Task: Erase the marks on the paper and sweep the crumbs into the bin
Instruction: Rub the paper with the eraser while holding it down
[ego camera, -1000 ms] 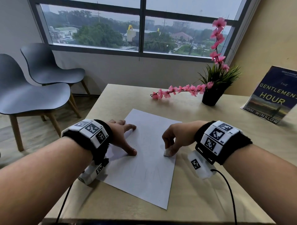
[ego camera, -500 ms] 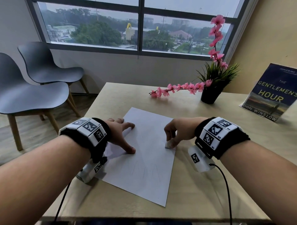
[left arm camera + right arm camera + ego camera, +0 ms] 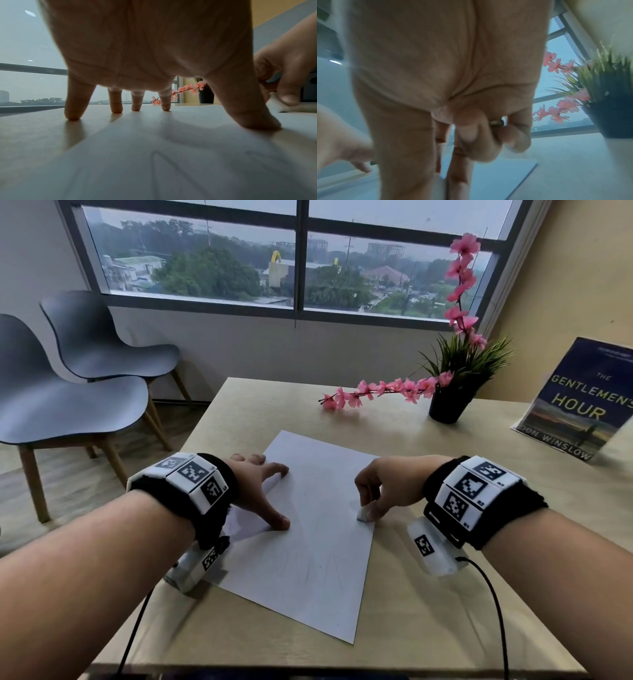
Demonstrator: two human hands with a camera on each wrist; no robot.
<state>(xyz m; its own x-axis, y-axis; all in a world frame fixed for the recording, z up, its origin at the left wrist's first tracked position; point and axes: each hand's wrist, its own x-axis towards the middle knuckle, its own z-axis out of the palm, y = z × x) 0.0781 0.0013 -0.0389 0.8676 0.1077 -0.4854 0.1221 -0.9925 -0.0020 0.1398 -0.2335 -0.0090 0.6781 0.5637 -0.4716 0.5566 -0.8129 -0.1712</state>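
Observation:
A white sheet of paper [image 3: 318, 549] lies at an angle on the wooden table [image 3: 513, 594], with faint pencil lines [image 3: 164, 166] across its near half. My left hand [image 3: 260, 494] presses down on the paper's left side with fingers spread and straight; its thumb [image 3: 254, 119] and index finger rest on the sheet, while the little finger touches the table. My right hand [image 3: 380, 491] pinches a small white eraser [image 3: 363, 513] against the paper close to its right edge. The eraser [image 3: 278, 106] also shows at the right of the left wrist view. No bin is in view.
A black pot with pink flowers [image 3: 448, 402] stands at the back of the table, one spray reaching left over the tabletop. A book [image 3: 582, 402] leans at the far right. Two grey chairs [image 3: 85, 392] stand left of the table under the window.
My right hand has slid the eraser a short way up the paper's right side. The left hand stays pressed on the sheet.

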